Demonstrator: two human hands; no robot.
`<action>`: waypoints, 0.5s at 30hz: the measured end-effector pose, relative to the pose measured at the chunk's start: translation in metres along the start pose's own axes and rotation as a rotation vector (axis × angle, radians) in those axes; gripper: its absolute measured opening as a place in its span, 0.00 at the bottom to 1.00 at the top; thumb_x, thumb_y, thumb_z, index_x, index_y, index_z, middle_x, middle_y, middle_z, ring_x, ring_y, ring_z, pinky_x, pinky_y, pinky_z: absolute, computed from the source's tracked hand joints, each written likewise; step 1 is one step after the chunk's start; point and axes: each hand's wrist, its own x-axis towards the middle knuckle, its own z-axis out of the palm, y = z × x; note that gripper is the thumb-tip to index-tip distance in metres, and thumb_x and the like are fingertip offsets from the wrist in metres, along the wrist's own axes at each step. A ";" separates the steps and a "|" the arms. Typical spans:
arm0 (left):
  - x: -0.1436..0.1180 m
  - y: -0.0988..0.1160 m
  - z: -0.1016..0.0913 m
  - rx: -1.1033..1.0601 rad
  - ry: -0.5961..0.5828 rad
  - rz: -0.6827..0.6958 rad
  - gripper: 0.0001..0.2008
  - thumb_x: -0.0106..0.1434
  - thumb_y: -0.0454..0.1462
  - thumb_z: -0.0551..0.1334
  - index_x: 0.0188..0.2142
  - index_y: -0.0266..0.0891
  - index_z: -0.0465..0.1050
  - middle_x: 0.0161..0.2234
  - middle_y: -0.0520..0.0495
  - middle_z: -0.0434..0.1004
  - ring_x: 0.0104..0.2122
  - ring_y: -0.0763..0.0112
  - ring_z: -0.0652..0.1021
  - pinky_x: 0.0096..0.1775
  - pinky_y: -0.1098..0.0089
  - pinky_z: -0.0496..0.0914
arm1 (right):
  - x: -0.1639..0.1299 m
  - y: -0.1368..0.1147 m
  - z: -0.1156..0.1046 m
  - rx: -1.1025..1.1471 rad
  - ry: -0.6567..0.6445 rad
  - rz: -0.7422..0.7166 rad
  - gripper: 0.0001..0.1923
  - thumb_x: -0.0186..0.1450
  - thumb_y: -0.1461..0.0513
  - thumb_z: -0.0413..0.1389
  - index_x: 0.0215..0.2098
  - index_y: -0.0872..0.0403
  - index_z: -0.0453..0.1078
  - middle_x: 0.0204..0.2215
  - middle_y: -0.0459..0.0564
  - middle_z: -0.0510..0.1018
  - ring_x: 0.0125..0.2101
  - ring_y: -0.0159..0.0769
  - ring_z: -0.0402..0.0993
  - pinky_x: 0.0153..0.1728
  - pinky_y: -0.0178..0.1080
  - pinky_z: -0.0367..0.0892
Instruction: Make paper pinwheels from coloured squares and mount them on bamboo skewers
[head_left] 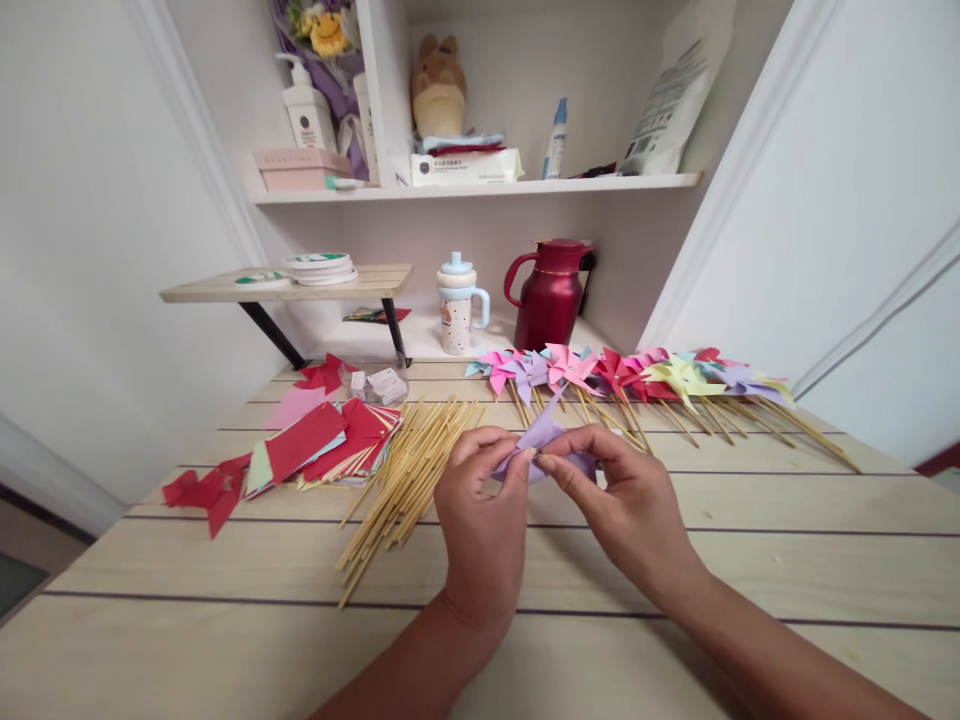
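Above the middle of the table, both hands pinch a lilac paper pinwheel (541, 432) with folded blades. My left hand (484, 500) is closed on its left side, thumb and forefinger near the centre. My right hand (626, 495) is closed at the centre and right side; a tiny dark thing shows at its fingertips, too small to name. Left of my hands lies a heap of thin wooden sticks (412, 470). Beyond them, finished pinwheels on sticks (570, 368) lie in a row, in pink, red, yellow, lilac and blue.
Coloured paper sheets (307, 440) and a red folded paper piece (214, 490) lie at the left, near small clear boxes (386, 386). A small raised stand (225, 288) bears rolls of tape (319, 266). At the back are a cup (456, 310) and a red jug (551, 300).
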 end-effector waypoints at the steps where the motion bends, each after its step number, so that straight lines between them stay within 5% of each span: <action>1: 0.000 0.000 0.000 0.005 -0.001 0.008 0.07 0.60 0.29 0.65 0.29 0.41 0.80 0.33 0.50 0.78 0.35 0.70 0.78 0.37 0.72 0.73 | 0.000 0.000 0.001 -0.002 0.004 0.000 0.07 0.65 0.56 0.61 0.32 0.50 0.73 0.29 0.46 0.78 0.32 0.37 0.71 0.36 0.40 0.64; 12: 0.000 -0.005 0.001 0.063 0.016 0.043 0.06 0.60 0.29 0.66 0.29 0.41 0.79 0.32 0.51 0.77 0.35 0.72 0.78 0.37 0.74 0.72 | 0.001 0.006 0.006 0.094 0.032 -0.009 0.06 0.65 0.57 0.62 0.36 0.49 0.71 0.32 0.45 0.78 0.34 0.38 0.75 0.37 0.41 0.68; 15: 0.000 -0.006 0.001 0.065 0.027 0.040 0.06 0.61 0.30 0.66 0.31 0.41 0.80 0.33 0.50 0.77 0.36 0.71 0.78 0.39 0.72 0.73 | 0.001 0.009 0.009 0.210 0.069 -0.010 0.14 0.63 0.58 0.64 0.43 0.47 0.66 0.38 0.46 0.79 0.40 0.40 0.78 0.40 0.42 0.71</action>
